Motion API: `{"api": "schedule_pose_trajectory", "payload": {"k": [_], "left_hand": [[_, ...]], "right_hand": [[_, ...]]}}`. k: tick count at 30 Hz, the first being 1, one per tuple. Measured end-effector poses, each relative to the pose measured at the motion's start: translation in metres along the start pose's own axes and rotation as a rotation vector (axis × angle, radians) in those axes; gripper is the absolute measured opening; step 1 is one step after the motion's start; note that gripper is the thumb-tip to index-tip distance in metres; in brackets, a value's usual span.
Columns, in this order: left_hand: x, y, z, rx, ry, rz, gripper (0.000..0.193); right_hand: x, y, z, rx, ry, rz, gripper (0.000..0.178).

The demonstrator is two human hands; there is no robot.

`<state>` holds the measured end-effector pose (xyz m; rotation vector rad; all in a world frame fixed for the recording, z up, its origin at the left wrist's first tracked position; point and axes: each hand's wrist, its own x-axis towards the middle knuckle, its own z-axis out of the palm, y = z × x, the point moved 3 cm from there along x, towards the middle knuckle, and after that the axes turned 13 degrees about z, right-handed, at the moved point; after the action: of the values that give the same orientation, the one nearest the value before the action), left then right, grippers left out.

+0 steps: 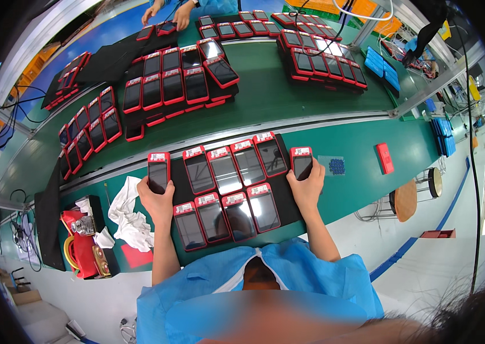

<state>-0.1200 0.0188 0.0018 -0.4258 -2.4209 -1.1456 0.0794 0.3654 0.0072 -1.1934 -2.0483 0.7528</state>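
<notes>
My left hand [157, 199] is closed around the lower part of a red-framed handheld terminal [158, 167], which has a dark screen and a white label at its top. In my right hand [308, 190] I grip a similar handheld terminal [301, 159] by its lower end. Between my hands lies a black mat [284, 198] bearing two rows of these terminals. The far row includes a terminal [199, 172] at its left end; a terminal [263, 207] ends the near row on the right. All their screens face up.
Stacked terminals [172, 86] stand across the metal rail, with another stack [325, 63] farther right. A co-worker's hand [184, 15] touches a terminal at the far edge. White cloth [126, 209], a bag of small blue parts [337, 166] and a red device [385, 158] lie nearby.
</notes>
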Motion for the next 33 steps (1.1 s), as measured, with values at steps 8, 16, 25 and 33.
{"api": "schedule_pose_trajectory", "payload": {"k": [8,16,25,33], "left_hand": [[0.0,-0.002,-0.002,-0.014,-0.008,0.002,0.06],[-0.005,0.0,-0.001,-0.023,0.024,0.039,0.058],[-0.001,0.0,-0.006,0.002,0.039,0.022,0.059],[-0.004,0.001,0.0,0.052,0.011,0.077,0.062]], "right_hand": [[0.0,-0.003,0.002,0.009,0.011,0.005,0.069],[-0.002,0.006,-0.002,-0.052,0.0,-0.002,0.07],[0.005,-0.01,-0.005,-0.074,0.024,-0.052,0.07],[0.008,-0.002,0.001,-0.104,0.11,-0.122,0.07]]}}
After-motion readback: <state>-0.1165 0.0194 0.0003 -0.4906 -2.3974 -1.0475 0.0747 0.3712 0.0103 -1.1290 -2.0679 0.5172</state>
